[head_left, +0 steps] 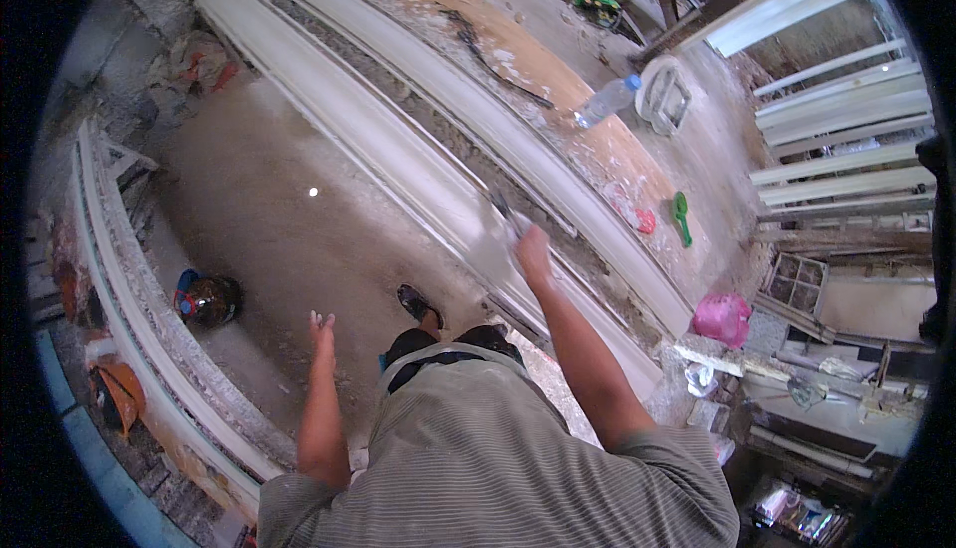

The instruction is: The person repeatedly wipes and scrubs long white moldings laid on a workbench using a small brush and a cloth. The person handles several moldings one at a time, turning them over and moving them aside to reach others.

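Observation:
Two long white moldings run diagonally across the view, side by side with a dark gap between them. My right hand [533, 249] is closed round a dark, narrow hand tool [502, 206] above the nearer molding [398, 145]. A blurred pale patch lies beside that hand, and I cannot make out whether it belongs to the tool. The farther molding [597, 249] lies just beyond my fingers. Away to the left, my left hand [322, 327] hangs over the floor with its fingers apart, holding nothing.
A clear bottle [607, 102], a green hand tool [681, 218] and a white oval object [664, 95] lie beyond the moldings. A pink bag [721, 319] sits at their right end. Left, a dark round jug [211, 301] stands near a curved white molding [129, 274].

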Demonstrator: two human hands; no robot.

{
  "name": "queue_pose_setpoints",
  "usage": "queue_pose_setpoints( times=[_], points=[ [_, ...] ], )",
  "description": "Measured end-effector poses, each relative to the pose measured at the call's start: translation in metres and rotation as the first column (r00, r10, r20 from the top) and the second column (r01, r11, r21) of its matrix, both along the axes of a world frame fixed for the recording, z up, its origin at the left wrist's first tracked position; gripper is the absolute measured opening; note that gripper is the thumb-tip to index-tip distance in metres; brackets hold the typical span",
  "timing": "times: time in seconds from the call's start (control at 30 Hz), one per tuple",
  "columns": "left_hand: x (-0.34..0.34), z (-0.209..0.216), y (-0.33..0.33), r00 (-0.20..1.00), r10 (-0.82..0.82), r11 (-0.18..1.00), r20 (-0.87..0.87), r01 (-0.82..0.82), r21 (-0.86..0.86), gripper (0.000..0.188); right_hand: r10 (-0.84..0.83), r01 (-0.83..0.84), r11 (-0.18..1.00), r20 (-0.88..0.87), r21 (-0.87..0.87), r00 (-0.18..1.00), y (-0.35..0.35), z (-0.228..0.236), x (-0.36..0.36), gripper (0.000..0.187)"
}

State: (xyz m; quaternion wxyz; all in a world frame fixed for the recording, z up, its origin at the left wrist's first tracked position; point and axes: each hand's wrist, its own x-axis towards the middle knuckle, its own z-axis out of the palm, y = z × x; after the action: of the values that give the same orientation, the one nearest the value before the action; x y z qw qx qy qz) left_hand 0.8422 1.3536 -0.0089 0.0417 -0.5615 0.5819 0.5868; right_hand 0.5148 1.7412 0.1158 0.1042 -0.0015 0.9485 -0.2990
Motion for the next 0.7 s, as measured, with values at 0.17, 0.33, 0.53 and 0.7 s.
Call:
queue_pose_setpoints(
  times=[0.17, 0.33, 0.53, 0.7],
  points=[
    [0.033, -0.002, -0.021, 0.998, 0.065, 0.996, -0.005, -0.064, 0.055, 0.067, 0.091, -0.091, 0.995, 0.009, 0.031, 0.996, -0.123, -0.010, -0.085, 0.022],
    [0.087, 0.002, -0.001, 0.992, -0.121, 0.992, -0.019, 0.120, -0.043, 0.055, 0.417, -0.401, 0.874, -0.002, 0.274, 0.909, -0.039, -0.007, -0.052, 0.026],
    [0.182, -0.031, 0.059, 0.917, -0.246, 0.968, 0.314, 0.249, 0.031, 0.046, 0.372, -0.365, 0.918, -0.013, 0.154, 0.928, 0.052, 0.049, 0.010, 0.031],
    [0.183, -0.052, 0.051, 0.882, -0.246, 0.946, 0.403, 0.127, 0.299, 0.046, 0.494, -0.470, 0.863, -0.121, 0.184, 0.861, -0.038, 0.052, -0.047, 0.026]
  ],
)
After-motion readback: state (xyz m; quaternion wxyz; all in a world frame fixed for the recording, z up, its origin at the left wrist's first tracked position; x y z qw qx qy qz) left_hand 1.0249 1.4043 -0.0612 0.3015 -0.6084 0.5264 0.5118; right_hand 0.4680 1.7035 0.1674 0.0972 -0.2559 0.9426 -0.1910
